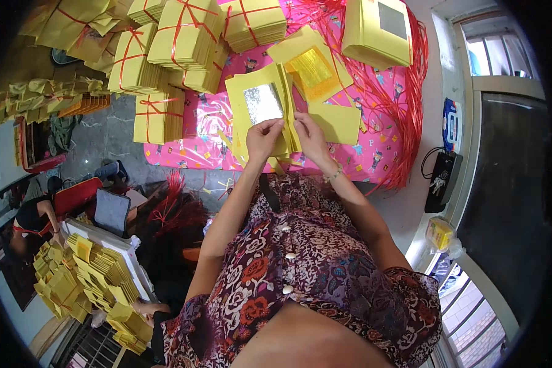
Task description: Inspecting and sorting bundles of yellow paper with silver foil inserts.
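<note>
Right in front of me on the table is a small stack of yellow paper sheets (239,98), with a silver foil square (261,103) on its top face. My left hand (264,140) is closed at the near edge of this stack, thumb and fingers pinched by the foil's lower corner. On the right edge, my right hand (311,136) grips the yellow sheets, which stand slightly fanned there; its fingertips are partly hidden. Beyond lies a yellow sheet with a gold foil square (311,66). A plain yellow sheet (342,124) rests beside my right hand.
Yellow paper bundles tied with red ribbon (184,37) are piled at the back left. A thick loose stack (365,37) and long red ribbons (414,104) lie at right on the pink patterned tablecloth (196,153). At lower left, people work by a table of yellow paper (107,276).
</note>
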### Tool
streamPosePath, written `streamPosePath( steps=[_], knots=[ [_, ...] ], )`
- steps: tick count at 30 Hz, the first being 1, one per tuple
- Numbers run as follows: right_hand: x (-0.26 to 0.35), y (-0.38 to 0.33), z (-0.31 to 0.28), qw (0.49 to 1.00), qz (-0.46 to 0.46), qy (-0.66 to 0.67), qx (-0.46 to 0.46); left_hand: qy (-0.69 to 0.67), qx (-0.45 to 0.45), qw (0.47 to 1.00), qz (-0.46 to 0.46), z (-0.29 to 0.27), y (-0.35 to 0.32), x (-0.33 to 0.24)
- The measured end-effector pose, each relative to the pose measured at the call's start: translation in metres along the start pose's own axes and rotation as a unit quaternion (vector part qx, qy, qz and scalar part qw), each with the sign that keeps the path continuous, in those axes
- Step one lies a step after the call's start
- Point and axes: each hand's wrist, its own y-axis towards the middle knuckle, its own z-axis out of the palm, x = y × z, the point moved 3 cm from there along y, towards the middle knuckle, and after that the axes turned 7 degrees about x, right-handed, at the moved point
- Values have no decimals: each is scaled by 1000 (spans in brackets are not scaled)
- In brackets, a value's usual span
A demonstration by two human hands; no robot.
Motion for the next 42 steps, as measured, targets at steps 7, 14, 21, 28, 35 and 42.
streamPosePath(
  steps=[7, 14, 21, 28, 35, 42],
  knots=[
    [-1, 0, 0, 1000, -13, 4, -1, -6, 15, 1000, -17, -1, 1, 3],
    [4, 0, -1, 1000, 8, 3, 9, -19, 6, 1000, -13, 0, 1, 2],
    [15, -1, -7, 1000, -6, -17, 22, -22, 7, 1000, -11, -1, 2, 4],
    [29, -6, -2, 999, 9, 20, 48, -29, 23, 999, -2, -4, 2, 5],
    [23, -6, 4, 998, 23, 31, 43, -53, 41, 998, -7, -6, 2, 5],
    [26, -8, 6, 999, 12, 29, 32, -46, 38, 998, -7, -5, 1, 1]
  ],
)
